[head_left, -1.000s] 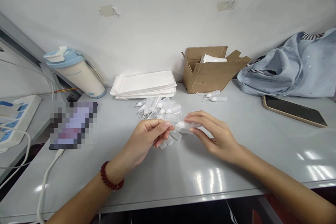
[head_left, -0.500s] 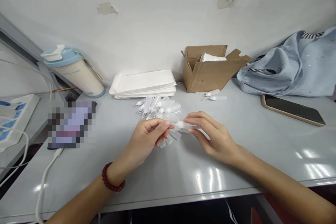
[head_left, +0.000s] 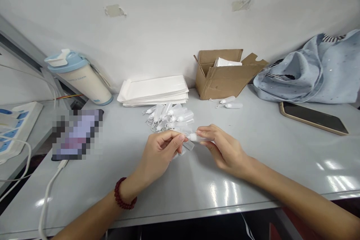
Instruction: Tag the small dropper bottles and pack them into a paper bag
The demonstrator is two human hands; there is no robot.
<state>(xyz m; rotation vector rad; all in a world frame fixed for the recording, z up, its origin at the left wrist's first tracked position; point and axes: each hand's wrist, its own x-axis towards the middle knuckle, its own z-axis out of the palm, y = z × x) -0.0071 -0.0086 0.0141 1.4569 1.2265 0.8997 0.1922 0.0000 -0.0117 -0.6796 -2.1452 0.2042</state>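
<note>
My right hand (head_left: 225, 150) holds a small translucent plastic dropper bottle (head_left: 193, 137) sideways between thumb and fingers, its white neck pointing left. At the bottle's narrow tip, my left hand (head_left: 161, 150) is pinched closed; whether the fingertips grip the nozzle, its cap or its thin loop is hard to see. Just behind and beneath the hands lies a pile of similar bottles (head_left: 174, 114) with white tops and thin loops, partly covered by my left fingers. Two more bottles (head_left: 233, 105) lie apart in front of the cardboard box.
A stack of white envelopes (head_left: 154, 90) and an open cardboard box (head_left: 219, 84) stand against the wall. On the left are a tumbler (head_left: 87, 82), a blurred phone (head_left: 77, 135) with a cable, and a power strip (head_left: 22, 127). A blue bag (head_left: 309, 71) and another phone (head_left: 313, 118) are on the right.
Both hands have shifted slightly, lowering the bottle a little while staying together at its tip. My left wrist has moved a bit to the right. The pile looks the same.
</note>
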